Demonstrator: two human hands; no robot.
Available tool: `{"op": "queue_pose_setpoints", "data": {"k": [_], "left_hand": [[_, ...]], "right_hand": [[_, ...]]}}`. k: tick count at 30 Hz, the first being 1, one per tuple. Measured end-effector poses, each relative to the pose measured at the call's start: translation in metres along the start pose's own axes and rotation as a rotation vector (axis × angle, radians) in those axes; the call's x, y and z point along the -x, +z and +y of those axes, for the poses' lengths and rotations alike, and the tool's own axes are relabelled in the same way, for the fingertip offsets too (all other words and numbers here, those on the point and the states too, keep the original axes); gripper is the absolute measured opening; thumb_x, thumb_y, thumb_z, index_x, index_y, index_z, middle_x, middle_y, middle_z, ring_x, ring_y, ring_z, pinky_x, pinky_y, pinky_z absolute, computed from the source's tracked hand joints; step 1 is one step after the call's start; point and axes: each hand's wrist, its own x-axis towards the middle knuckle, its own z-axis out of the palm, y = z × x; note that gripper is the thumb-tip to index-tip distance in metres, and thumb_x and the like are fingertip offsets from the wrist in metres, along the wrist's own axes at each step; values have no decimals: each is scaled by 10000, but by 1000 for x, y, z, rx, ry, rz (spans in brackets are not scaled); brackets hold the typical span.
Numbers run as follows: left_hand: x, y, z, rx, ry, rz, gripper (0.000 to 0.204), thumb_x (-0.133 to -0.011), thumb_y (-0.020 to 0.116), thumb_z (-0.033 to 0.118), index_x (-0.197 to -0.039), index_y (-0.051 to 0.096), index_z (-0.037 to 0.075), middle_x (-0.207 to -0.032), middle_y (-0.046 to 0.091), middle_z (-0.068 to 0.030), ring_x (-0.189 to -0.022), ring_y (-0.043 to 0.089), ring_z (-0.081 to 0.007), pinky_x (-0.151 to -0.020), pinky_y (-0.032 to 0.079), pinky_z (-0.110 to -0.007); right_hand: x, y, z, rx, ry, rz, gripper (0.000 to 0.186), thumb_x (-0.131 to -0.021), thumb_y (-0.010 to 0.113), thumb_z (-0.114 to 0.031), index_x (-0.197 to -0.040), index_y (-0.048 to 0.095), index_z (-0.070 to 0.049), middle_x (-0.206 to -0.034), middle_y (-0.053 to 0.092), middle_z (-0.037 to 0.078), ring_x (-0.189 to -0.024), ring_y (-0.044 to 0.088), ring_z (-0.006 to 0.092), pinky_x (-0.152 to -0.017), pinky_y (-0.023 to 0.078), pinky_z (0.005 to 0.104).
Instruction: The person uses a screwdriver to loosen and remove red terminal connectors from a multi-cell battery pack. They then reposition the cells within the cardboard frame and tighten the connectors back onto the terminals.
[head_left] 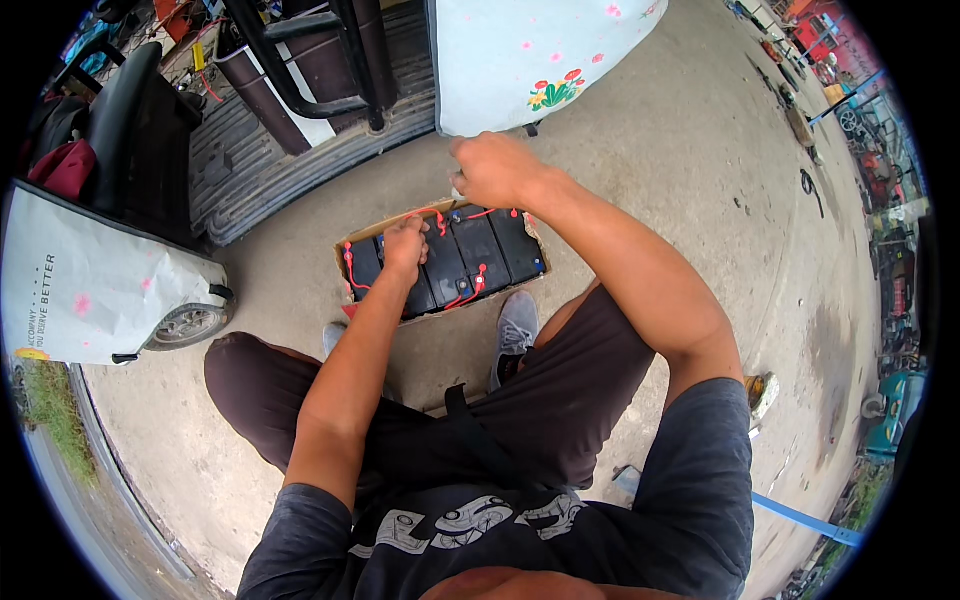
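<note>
A row of several black batteries [477, 246] stands in a low cardboard box [548, 232] on the floor between my feet. Red-capped cables [350, 262] link their terminals. Over the left part of the row is my left hand [405, 245], its fingers curled together beside a terminal; what they pinch is hidden. Above the box's far edge my right hand [492, 170] is closed. Something thin and light-coloured shows below its fingers, too small to name.
Ahead is a vehicle with a ribbed footboard [235, 165], a black seat [125, 130] and a white flowered front panel [535, 60]. Its wheel [188, 325] stands at my left. Tools and parts line the floor's far right; a black cable piece [810, 190] lies there.
</note>
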Motion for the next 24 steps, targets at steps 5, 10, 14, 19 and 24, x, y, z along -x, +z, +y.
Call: {"op": "queue_pose_setpoints", "data": {"k": [5,10,14,19,24], "left_hand": [[-3,2,-2,-7,-21,-37,118,-916,556,145,-863,562,40,-590,411,26,-472,394,-97,-418,316,-270],[2,3,3,7,-27,-39,71,-897,571,113,-884,576,43,-616,428,26,-496,413,-96,-434,335,-266],[0,3,0,15,2,-45,52,-896,593,101,-877,575,56,-614,428,31,-492,414,-93,-434,331,-258],[3,5,0,6,29,-41,165,-927,631,173,-826,554,67,-588,427,33,-460,401,-86,-409,308,-251],[7,6,3,23,4,-45,200,-925,649,199,-819,529,80,-573,398,41,-460,389,-77,-407,289,-251]], "right_hand": [[0,14,10,-12,-157,180,331,-808,688,-201,-982,621,72,-870,667,288,-856,646,456,-796,514,511],[-4,7,8,8,-16,56,360,-779,707,-193,-1006,617,71,-890,662,289,-898,640,454,-821,508,500],[-1,13,11,0,-133,141,331,-802,714,-215,-987,629,47,-937,677,268,-942,648,433,-833,524,495],[-3,4,3,26,-14,38,302,-774,701,-155,-991,617,38,-956,682,261,-962,652,431,-839,530,495],[-1,7,11,20,-92,93,350,-793,719,-209,-984,617,66,-893,666,282,-895,645,446,-798,508,510]]}}
